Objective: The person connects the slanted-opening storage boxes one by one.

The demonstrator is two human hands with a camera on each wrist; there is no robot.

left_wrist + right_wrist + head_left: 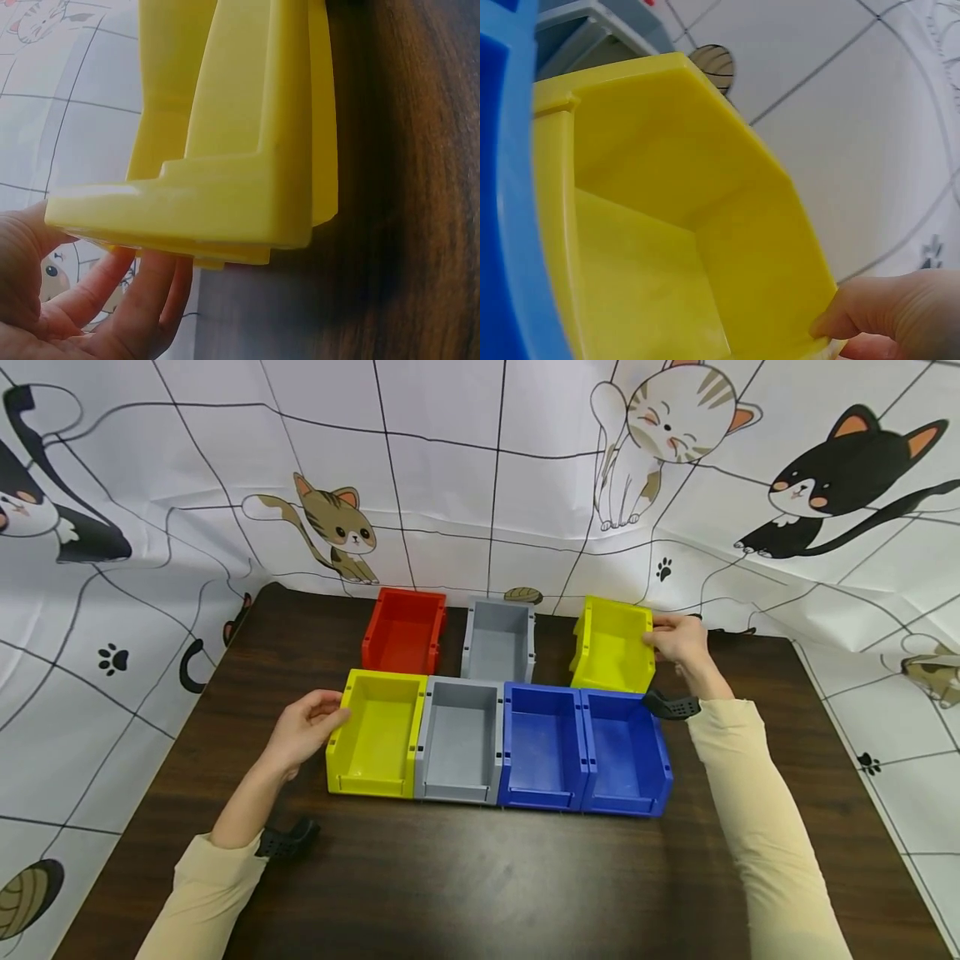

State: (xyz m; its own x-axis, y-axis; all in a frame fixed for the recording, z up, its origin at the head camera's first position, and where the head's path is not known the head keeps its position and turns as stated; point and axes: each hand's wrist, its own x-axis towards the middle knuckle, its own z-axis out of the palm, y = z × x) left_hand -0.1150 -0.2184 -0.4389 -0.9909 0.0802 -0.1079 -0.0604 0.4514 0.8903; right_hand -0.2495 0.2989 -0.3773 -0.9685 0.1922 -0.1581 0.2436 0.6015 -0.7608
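Observation:
Front row, left to right: a yellow bin (377,735), a grey bin (459,743), a blue bin (543,747) and another blue bin (624,752), side by side. My left hand (303,731) grips the left wall of the front yellow bin; in the left wrist view its fingers (146,296) lie along the outer side and the thumb tip is hidden behind the rim. My right hand (681,643) pinches the right rim of a second yellow bin (615,643), which sits slightly turned behind the blue ones. In the right wrist view the thumb (855,307) goes over that rim.
A red bin (405,631) and a second grey bin (500,639) stand in the back row, with gaps between them. The dark wooden table (465,885) ends at a white cat-printed sheet (450,468) behind. Black wrist straps (288,841) are on both arms.

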